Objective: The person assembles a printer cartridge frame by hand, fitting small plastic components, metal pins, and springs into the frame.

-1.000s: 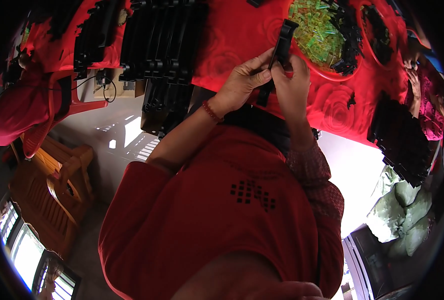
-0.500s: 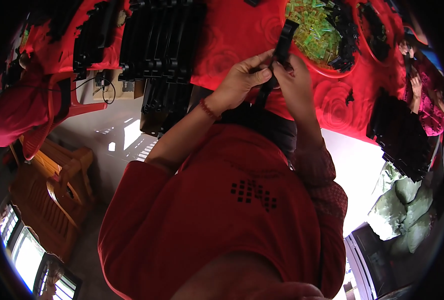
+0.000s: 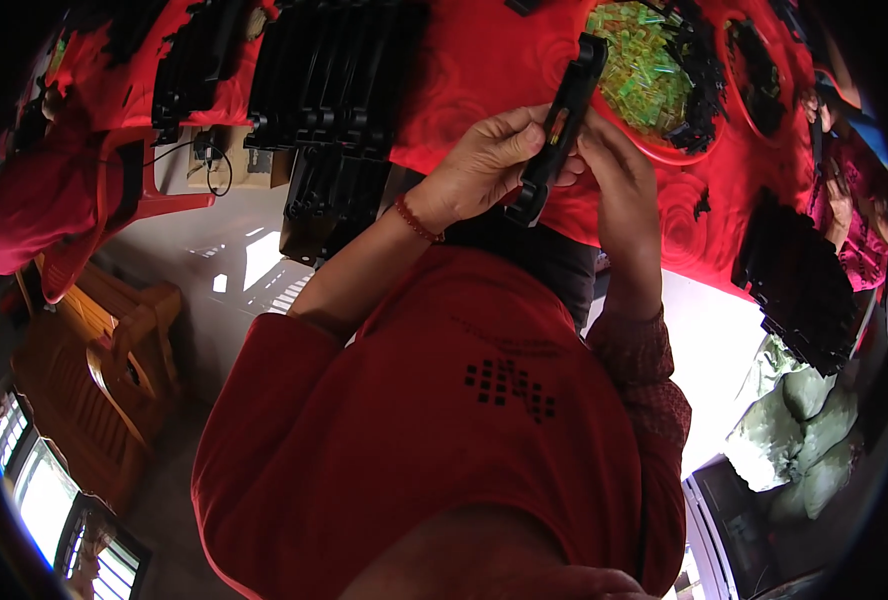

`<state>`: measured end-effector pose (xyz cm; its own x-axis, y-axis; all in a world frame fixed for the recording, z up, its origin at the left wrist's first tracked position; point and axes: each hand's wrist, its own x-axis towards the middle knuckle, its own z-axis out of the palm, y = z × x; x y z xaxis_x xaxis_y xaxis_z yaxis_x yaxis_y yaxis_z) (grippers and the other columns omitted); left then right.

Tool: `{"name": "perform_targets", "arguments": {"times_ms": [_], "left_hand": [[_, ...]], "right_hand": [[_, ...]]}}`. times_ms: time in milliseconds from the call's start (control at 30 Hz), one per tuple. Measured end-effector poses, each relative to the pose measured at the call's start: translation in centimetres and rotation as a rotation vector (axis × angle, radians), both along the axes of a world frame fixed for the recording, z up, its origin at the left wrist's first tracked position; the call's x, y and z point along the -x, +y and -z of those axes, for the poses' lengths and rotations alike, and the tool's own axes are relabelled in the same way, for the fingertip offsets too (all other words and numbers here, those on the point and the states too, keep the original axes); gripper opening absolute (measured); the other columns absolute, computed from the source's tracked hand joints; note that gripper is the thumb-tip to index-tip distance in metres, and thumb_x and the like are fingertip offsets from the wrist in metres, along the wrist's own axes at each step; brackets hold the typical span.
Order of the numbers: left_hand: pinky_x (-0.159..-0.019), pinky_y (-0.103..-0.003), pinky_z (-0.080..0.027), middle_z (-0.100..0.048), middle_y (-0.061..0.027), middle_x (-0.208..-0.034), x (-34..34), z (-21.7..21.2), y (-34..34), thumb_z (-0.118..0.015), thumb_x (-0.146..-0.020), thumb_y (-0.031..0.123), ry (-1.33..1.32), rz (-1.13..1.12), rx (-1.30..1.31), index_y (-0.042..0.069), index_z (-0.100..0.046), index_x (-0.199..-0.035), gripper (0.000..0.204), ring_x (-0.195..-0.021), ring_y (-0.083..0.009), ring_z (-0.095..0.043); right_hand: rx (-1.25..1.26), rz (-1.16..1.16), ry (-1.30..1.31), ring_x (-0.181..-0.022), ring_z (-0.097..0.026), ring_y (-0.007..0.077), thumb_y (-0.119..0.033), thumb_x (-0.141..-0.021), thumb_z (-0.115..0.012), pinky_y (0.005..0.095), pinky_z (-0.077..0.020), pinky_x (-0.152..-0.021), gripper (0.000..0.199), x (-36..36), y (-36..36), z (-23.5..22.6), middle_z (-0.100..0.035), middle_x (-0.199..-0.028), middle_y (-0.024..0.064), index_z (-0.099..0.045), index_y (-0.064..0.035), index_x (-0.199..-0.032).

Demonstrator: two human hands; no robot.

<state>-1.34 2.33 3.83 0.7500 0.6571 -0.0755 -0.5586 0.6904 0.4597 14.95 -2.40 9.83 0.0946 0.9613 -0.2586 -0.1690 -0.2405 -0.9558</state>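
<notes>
A long, narrow black plastic strip (image 3: 571,100) with raised ends is held at a slant above the red tablecloth's near edge. A small yellowish piece shows in its middle. My left hand (image 3: 489,165), with a red bead bracelet (image 3: 416,219) on the wrist, grips the strip from the left, thumb on top. My right hand (image 3: 621,175) is closed at the strip's right edge, its fingertips against it and partly hidden. Just beyond, a red bowl (image 3: 691,157) holds yellow-green translucent pieces (image 3: 644,75) and small black pieces (image 3: 702,85).
Stacked black strips (image 3: 329,80) lie at the left of the table, more (image 3: 799,280) at the right. A second red bowl (image 3: 776,128) stands farther right. Another person's hands (image 3: 838,205) are at the right edge. Red chair (image 3: 144,190) and wooden bench (image 3: 104,370) stand left.
The strip has turned so its long face with the yellowish piece shows. My right hand has shifted right and slightly down. The whole view has moved a little.
</notes>
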Motion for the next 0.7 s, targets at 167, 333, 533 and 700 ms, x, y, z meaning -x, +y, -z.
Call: {"name": "perform_targets", "arguments": {"times_ms": [167,333,533,700], "left_hand": [[-0.098,-0.038,-0.055,-0.062,-0.0159,-0.122,-0.2,0.1,-0.2,-0.060,-0.097,0.026,-0.023,-0.012,-0.022,-0.002,-0.041,-0.141,0.055,-0.110,-0.0269,-0.066],[-0.098,-0.040,-0.055,-0.061,-0.0161,-0.125,-0.1,0.5,-0.2,-0.063,-0.094,0.032,-0.004,0.008,-0.035,-0.001,-0.046,-0.136,0.056,-0.112,-0.0273,-0.065],[-0.095,-0.032,-0.055,-0.061,-0.0102,-0.126,0.0,0.8,-0.4,-0.064,-0.094,0.032,-0.035,0.041,-0.021,0.001,-0.046,-0.139,0.057,-0.112,-0.0197,-0.063],[-0.052,-0.015,-0.039,-0.065,0.0054,-0.113,-0.7,1.2,-1.1,-0.062,-0.095,0.034,0.148,-0.074,-0.123,0.010,-0.043,-0.146,0.060,-0.059,0.0003,-0.040]], "right_hand": [[0.017,0.042,0.019,-0.085,-0.061,0.0096,-0.012,-0.100,-0.051,0.0229,-0.0500,-0.074,0.032,0.0,-0.1,0.0,-0.066,-0.100,0.0042,-0.058,0.0028,-0.128],[0.007,0.088,-0.029,-0.089,-0.061,0.0096,-0.011,-0.101,-0.050,0.0226,-0.0501,-0.076,0.031,-0.1,-0.3,0.1,-0.066,-0.102,0.0049,-0.060,0.0036,-0.125],[-0.030,0.094,-0.033,-0.091,-0.061,0.0118,-0.008,-0.096,-0.057,0.0253,-0.0509,-0.079,0.034,0.6,-0.4,-0.1,-0.066,-0.104,0.0063,-0.057,0.0040,-0.127],[-0.091,0.162,-0.260,-0.094,-0.060,0.0158,-0.004,-0.089,-0.063,0.0314,-0.0501,-0.083,0.029,2.1,-0.3,1.0,-0.064,-0.102,0.0084,-0.058,0.0026,-0.118]]}}
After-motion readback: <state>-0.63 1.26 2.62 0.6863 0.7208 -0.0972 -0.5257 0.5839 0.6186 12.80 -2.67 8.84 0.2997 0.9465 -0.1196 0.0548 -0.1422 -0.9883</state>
